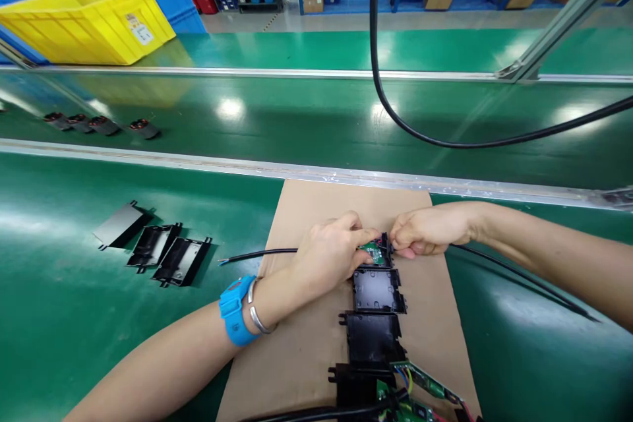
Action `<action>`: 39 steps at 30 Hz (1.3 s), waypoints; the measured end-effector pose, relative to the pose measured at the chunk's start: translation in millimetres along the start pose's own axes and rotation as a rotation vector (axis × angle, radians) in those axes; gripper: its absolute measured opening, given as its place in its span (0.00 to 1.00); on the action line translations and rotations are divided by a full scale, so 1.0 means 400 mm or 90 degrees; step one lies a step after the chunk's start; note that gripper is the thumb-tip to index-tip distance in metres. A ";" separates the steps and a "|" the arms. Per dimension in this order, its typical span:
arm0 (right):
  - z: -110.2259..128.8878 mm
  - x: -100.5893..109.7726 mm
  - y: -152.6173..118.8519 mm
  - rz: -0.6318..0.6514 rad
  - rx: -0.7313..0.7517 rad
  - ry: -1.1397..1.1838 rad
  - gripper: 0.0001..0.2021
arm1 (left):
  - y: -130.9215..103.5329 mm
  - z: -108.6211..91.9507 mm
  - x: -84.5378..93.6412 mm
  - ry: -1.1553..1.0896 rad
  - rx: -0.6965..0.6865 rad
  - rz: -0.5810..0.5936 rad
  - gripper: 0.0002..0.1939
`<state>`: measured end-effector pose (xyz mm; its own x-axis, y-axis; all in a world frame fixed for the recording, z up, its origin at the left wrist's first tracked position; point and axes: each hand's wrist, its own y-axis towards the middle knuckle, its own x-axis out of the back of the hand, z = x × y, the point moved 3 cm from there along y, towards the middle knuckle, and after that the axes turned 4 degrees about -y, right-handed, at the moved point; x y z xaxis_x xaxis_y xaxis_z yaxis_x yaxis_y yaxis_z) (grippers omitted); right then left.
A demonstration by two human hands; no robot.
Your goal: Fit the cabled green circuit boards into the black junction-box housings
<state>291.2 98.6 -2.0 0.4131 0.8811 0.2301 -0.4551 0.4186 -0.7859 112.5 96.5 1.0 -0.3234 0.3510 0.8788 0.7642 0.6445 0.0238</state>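
Note:
My left hand [327, 252] reaches over the topmost black plastic case [388, 252] on the cardboard. Its thumb and forefinger grip the case around a green circuit board [372, 252] lying inside. At the case's right end, my right hand [419, 232] is closed, pinching a black cable [524, 275] that runs out to the right under the wrist. Another black cable [260, 253] with stripped wire ends comes out left of my left hand. Below are an open case half [378, 290] and a second one [373, 337]. My fingers hide part of the board and the cable's entry.
A cardboard sheet [291, 349] lies on the green bench. Circuit boards with wires [420, 379] sit at its near end. Several black cases [182, 261] lie left. Beyond the metal rail are motor-like cylinders [144, 128], a yellow bin [84, 26] and a hanging black cable [374, 33].

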 end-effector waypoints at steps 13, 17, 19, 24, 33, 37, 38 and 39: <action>-0.026 -0.070 -0.097 -0.511 0.251 -0.490 0.09 | 0.010 0.007 -0.013 -0.089 -0.008 0.007 0.20; -0.053 -0.099 -0.089 -0.572 0.334 -0.554 0.13 | 0.013 0.009 -0.014 -0.111 -0.001 0.010 0.18; -0.050 -0.089 -0.086 -0.564 0.351 -0.481 0.12 | 0.012 0.010 -0.015 -0.117 -0.003 0.007 0.17; -0.038 -0.073 -0.093 -0.492 0.319 -0.382 0.10 | 0.011 0.007 -0.015 -0.112 -0.017 0.000 0.18; -0.034 -0.091 -0.076 -0.493 0.241 -0.489 0.11 | 0.014 0.002 -0.018 -0.100 -0.044 0.001 0.18; 0.016 -0.071 -0.059 -0.426 0.079 -0.552 0.07 | 0.017 0.006 -0.024 -0.112 -0.057 0.000 0.19; 0.026 -0.065 -0.055 -0.411 0.038 -0.539 0.07 | 0.017 0.007 -0.024 -0.112 -0.057 -0.005 0.19; 0.035 -0.059 -0.052 -0.398 0.006 -0.520 0.07 | 0.017 0.007 -0.024 -0.110 -0.056 -0.009 0.19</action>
<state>279.9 72.2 17.1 -0.0822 0.3844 0.9195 -0.3501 0.8527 -0.3878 119.4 99.5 -8.7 -0.4199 0.4585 0.7832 0.8021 0.5913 0.0838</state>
